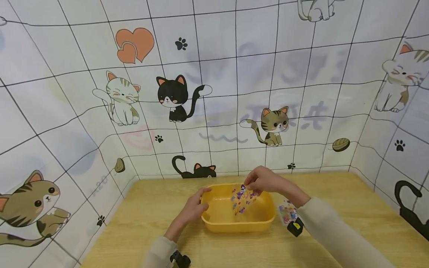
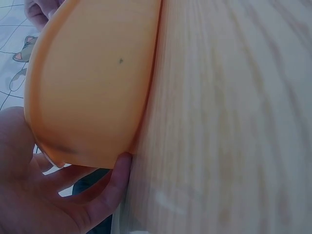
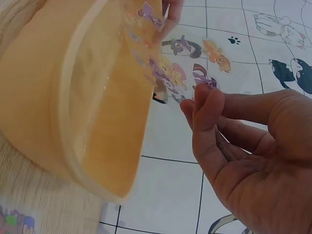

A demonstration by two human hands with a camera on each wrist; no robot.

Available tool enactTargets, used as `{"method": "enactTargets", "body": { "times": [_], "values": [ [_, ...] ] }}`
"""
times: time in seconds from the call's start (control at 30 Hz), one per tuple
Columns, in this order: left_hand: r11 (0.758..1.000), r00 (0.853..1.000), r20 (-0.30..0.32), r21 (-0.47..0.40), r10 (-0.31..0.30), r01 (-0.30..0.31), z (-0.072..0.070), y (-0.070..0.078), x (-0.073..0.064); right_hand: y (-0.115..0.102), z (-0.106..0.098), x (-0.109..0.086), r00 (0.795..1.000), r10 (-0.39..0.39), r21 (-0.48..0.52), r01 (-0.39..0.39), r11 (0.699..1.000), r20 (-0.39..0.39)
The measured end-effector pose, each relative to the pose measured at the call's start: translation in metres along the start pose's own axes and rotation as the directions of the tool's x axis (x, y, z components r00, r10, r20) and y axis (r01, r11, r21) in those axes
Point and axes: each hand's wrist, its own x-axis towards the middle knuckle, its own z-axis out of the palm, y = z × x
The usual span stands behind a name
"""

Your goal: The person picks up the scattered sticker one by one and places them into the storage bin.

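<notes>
Nearest the wearer, a black wrist camera (image 1: 181,259) is fitted at the left sleeve, above the wood-grain tabletop (image 1: 151,216). A second black wrist camera (image 1: 295,227) sits at the right sleeve; in the head view, a transparent packet of colorful stickers (image 1: 287,213) shows just beside it, right of the basin.

The left hand (image 1: 191,209) grips the left end of the yellow plastic basin (image 1: 238,227), thumb at the rim and fingers against the outer wall. The basin appears light, rigid and smooth; the rim is the suitable hold for steadying it.

The right hand (image 1: 266,181) pinches the upper corner of a clear sticker sheet (image 1: 241,199) between thumb and fingers. The sheet is suspended over the basin opening; contact with the basin floor cannot be determined. Expect a very light, flexible, probably slick film that may crease or curl. Hold it by a clear margin or corner, clear of the printed figures.

Behind the table hangs a white grid-patterned backdrop (image 1: 218,82) printed with cartoon cats.
</notes>
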Motion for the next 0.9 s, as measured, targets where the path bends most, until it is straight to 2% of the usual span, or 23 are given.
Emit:
{"method": "enactTargets", "body": {
  "times": [0.2, 0.4, 0.7, 0.9],
  "values": [
    [1.0, 1.0, -0.003, -0.016, 0.006, -0.006, 0.002, -0.001, -0.001, 0.0, 0.009, 0.009, 0.998, -0.016, -0.005, 0.017, 1.0, 0.065],
    [1.0, 1.0, 0.002, -0.008, 0.018, -0.018, 0.002, -0.003, -0.001, -0.001, 0.015, 0.019, 0.994, -0.007, -0.066, 0.014, 0.998, 0.106],
    [1.0, 1.0, 0.003, -0.011, 0.003, -0.003, 0.003, -0.004, -0.001, -0.005, 0.028, 0.028, 0.987, 0.105, -0.143, -0.088, 0.986, 0.117],
    [1.0, 1.0, 0.004, -0.021, -0.013, 0.013, 0.003, -0.002, -0.002, -0.003, 0.034, 0.03, 0.986, 0.145, -0.208, -0.126, 0.97, 0.079]
  ]
}}
